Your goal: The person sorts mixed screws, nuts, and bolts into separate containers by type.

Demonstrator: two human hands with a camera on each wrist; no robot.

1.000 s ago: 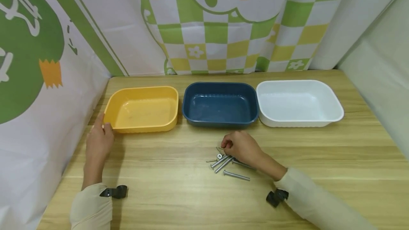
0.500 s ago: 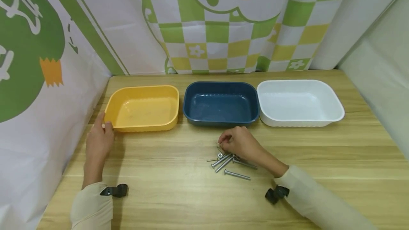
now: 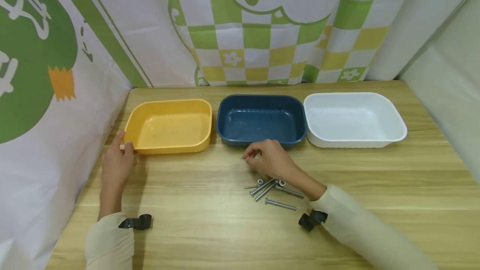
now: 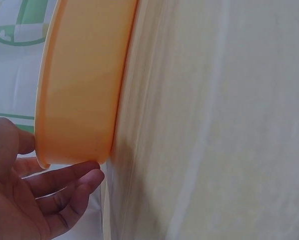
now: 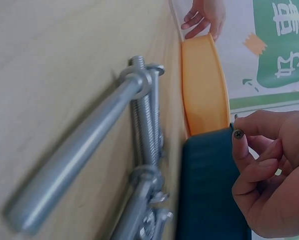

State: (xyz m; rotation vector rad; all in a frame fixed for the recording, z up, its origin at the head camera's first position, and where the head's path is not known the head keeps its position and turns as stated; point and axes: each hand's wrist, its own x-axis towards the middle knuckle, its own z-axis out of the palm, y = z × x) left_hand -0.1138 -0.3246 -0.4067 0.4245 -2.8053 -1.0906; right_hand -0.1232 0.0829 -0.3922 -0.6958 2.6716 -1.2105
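Note:
My right hand (image 3: 273, 161) pinches a small screw (image 5: 238, 134) between thumb and index finger, its cross-slotted head showing in the right wrist view. The hand is above the table, just in front of the dark blue bin (image 3: 262, 142). Below it lies a loose pile of long silver bolts (image 3: 280, 204), with nuts (image 3: 282, 183) and another small screw (image 3: 250, 187) among them. At the yellow bin (image 3: 168, 151), my left hand (image 3: 117, 161) holds the front left corner. Its fingertips touch the end wall (image 4: 79, 115) in the left wrist view.
A white bin (image 3: 356, 143) stands to the right against the dark blue one. All three bins are in a row along the back of the wooden table (image 3: 195, 228). Printed cloth (image 3: 262, 53) hangs behind, and a white sheet (image 3: 45, 170) covers the left side.
My right hand has lifted away from the pile and moved left and towards the back with the small screw. The left hand keeps its place at the yellow bin's corner.

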